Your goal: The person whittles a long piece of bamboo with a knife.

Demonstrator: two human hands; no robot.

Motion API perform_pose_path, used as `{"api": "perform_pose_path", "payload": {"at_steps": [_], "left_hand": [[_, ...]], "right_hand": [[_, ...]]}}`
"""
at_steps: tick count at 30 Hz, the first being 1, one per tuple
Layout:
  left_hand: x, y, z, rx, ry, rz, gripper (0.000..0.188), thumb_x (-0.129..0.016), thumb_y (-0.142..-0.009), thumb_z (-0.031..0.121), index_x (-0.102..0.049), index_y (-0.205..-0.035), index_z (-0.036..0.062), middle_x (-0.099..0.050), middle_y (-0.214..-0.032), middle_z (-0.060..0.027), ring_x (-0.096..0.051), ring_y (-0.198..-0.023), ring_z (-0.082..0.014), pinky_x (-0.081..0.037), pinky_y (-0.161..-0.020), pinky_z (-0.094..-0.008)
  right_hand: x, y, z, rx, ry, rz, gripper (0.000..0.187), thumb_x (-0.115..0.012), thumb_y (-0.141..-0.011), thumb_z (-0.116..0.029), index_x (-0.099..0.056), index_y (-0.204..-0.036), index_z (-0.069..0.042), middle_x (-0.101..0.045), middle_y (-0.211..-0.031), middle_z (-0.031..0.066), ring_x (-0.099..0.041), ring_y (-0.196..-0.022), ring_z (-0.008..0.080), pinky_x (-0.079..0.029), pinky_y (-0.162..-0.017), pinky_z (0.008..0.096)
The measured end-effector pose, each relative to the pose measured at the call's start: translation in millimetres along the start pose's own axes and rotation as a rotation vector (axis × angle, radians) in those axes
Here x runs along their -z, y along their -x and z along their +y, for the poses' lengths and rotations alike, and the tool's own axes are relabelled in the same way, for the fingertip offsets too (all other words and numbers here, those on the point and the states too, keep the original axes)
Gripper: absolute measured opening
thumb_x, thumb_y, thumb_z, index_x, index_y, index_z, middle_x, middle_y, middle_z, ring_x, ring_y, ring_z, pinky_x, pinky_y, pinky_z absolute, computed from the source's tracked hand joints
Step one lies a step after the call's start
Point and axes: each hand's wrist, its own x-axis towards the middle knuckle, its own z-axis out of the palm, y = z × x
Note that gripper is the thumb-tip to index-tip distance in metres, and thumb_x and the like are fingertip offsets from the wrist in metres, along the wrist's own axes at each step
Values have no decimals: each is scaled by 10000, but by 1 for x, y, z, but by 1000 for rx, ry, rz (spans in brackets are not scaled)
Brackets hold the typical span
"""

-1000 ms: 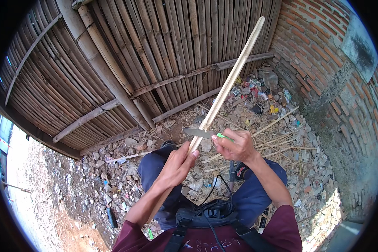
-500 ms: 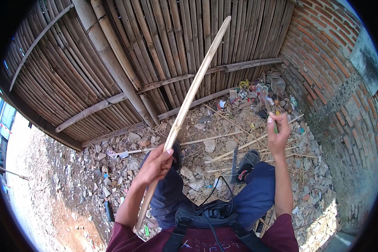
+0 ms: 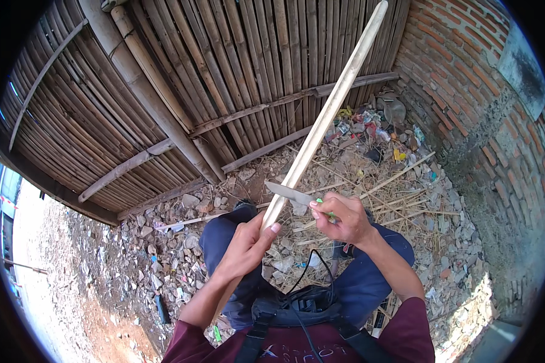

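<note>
A long pale split-bamboo strip [image 3: 324, 120] slants up and away to the right, its far end near the top of the view. My left hand [image 3: 248, 243] is closed round its lower part, thumb on top. Below that hand the strip's near end passes mostly hidden beside my forearm. My right hand [image 3: 343, 219] grips a knife [image 3: 292, 193] by its green handle [image 3: 321, 209]. The blade lies across the strip just above my left hand, pointing left; whether it cuts into the bamboo I cannot tell.
A bamboo-slat wall [image 3: 260, 54] stands ahead, a brick wall [image 3: 460, 78] to the right. Stones and litter cover the ground, with several thin bamboo strips [image 3: 399, 175] and shavings near my feet. A dark cable [image 3: 313, 266] loops from the pouch [image 3: 300, 308] at my waist.
My right hand has come down and left with the knife, bringing the blade across the strip. The strip and my left hand have shifted right, and the strip leans farther right.
</note>
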Motion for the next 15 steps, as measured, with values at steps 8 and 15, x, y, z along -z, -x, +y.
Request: {"api": "perform_pose_path", "payload": {"at_steps": [8,15], "left_hand": [[-9,5,10,0,-187,-48,383,-608,-1127,292,-640,-1295,-50,-486,-615,-156,-496,-509,-292,-379,-542,-430],[-13,7,12,6,-195,-41,370,-589,-1138,305,-639,-1261,-40,-469,-605,-152,-480,-501,-296,-375,-548,-439]], "right_hand": [[6,0,-3,51,44,6,213,-756,-856,29,-697,-1045,-47,-651,-754,65,-668,-559,198,-500,-471,329],[12,1,-1,93,202,22,189,-774,-838,-16,-735,-1009,-88,-631,-770,26,-631,-523,164,-478,-436,335]]}}
